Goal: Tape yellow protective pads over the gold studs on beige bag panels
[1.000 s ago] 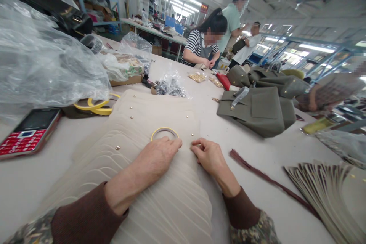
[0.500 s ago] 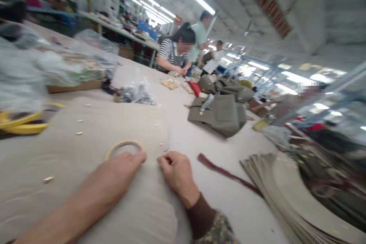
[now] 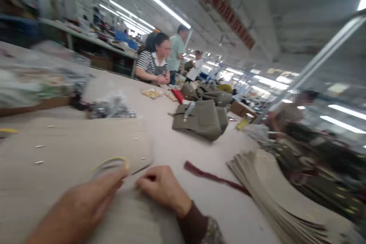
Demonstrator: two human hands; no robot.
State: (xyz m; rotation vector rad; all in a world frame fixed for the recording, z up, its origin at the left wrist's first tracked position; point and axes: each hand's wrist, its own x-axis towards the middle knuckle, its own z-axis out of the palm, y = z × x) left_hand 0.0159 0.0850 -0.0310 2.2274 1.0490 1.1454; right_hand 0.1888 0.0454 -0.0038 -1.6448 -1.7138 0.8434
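My left hand (image 3: 94,194), blurred, is closed around a thin yellow-edged ring (image 3: 110,160) that looks like a roll of tape. It is over a large beige panel (image 3: 94,137) lying on the table, with several small shiny metal pieces on it. Just to the right, my right hand (image 3: 162,187) is pinched at the panel's right edge. A small yellowish bit shows under its fingertips, too blurred to name. A dark gap line runs along the panel's edge between the two hands.
Grey-green bags (image 3: 197,120) lie farther back on the table (image 3: 168,152). To the right are a dark red strip (image 3: 214,177) and a stack of beige pieces (image 3: 286,190). Clear plastic bags (image 3: 113,105) sit at left. A person in stripes (image 3: 153,61) is across the table.
The view has swung right, so the scene sits farther left. Both hands are lower in the picture, the left one more blurred. The person in stripes has raised their head.
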